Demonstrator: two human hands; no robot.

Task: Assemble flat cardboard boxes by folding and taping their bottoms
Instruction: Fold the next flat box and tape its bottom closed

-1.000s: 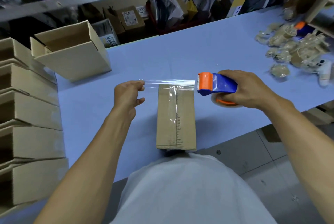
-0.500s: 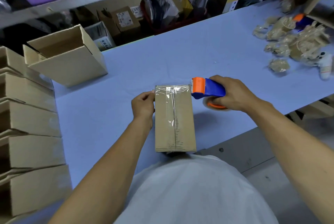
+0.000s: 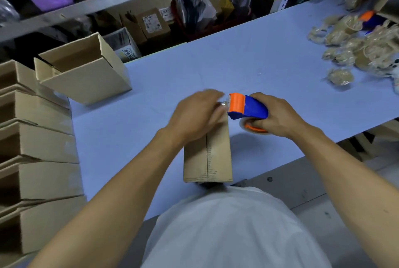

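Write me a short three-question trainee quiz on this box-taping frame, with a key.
1. True or false: the right hand grips the tape dispenser.
2. Where is the left hand? A) on the far end of the box B) on the stack of boxes C) flat on the table
3. Fill in: the open box lies at the table's far ____ side, as the person sees it.

Key
1. True.
2. A; the hand is blurred, so its exact finger pose cannot be told.
3. Left.
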